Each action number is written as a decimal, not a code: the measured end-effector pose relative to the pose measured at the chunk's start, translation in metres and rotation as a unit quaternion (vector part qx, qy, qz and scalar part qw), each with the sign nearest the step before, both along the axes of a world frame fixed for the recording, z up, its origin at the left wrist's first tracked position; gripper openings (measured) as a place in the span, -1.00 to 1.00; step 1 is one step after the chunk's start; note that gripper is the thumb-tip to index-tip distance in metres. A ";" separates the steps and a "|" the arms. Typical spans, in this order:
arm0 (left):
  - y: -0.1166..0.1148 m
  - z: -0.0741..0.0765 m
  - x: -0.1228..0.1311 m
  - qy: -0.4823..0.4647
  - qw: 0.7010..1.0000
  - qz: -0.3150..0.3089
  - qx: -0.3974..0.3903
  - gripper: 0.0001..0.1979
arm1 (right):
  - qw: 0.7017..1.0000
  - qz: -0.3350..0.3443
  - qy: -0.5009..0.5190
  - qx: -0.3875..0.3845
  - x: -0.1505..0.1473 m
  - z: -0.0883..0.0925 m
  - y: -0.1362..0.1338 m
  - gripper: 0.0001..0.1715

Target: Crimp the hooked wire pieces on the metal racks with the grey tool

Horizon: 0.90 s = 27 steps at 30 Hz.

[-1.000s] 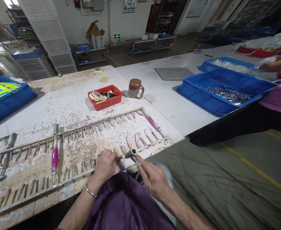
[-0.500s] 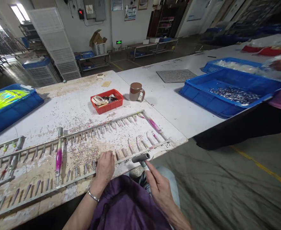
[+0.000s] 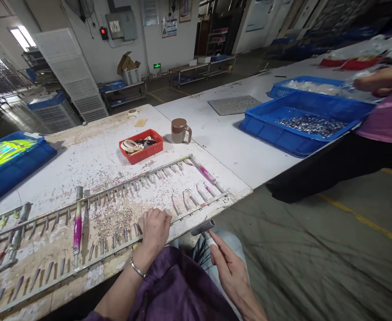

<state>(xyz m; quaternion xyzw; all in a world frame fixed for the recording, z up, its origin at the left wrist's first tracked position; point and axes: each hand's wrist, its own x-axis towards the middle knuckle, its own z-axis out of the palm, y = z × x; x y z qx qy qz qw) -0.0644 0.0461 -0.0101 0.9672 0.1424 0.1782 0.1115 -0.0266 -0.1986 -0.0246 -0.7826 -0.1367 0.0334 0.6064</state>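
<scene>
A long metal rack (image 3: 116,246) lies along the near edge of the table, its rails lined with small grey and pink hooked pieces that look like fishing lures. My left hand (image 3: 156,229) rests on the near rail with its fingers curled down; what they pinch, if anything, is hidden. In my right hand (image 3: 231,267) is a hammer (image 3: 203,227) with a grey, pipe-like head and a pale handle. Its head is just off the table edge, above my lap. A pink-and-purple crossbar (image 3: 78,227) spans the rack left of my hands, and another (image 3: 206,174) closes its right end.
Colourful chips (image 3: 116,218) are scattered inside the rack. Beyond it stand a red tray (image 3: 142,154) with tape rolls and a brown mug (image 3: 179,131). Blue bins (image 3: 269,136) (image 3: 18,171) flank the table. At right, a co-worker's hand (image 3: 366,82) holds clear plastic.
My left hand has shifted right along the near rail. The hammer has moved right with my right hand. The view has turned slightly right, and the co-worker's hand has risen.
</scene>
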 end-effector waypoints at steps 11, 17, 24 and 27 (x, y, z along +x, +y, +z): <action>-0.026 0.010 0.062 0.116 0.991 0.066 -0.004 -0.66 | 0.998 -0.054 0.024 0.018 -0.002 -0.007 -0.024 -0.47; -0.027 -0.002 0.062 0.037 0.992 0.062 -0.106 -0.83 | 0.997 -0.060 0.037 0.024 -0.003 -0.014 -0.041 -0.53; -0.020 -0.006 0.061 0.011 0.970 -0.020 -0.242 -0.85 | 0.997 -0.051 0.060 0.007 0.003 -0.020 -0.040 -0.48; -0.016 -0.008 0.063 0.007 0.971 -0.091 -0.221 -0.84 | 0.999 -0.046 0.004 -0.013 0.008 -0.010 -0.026 -0.45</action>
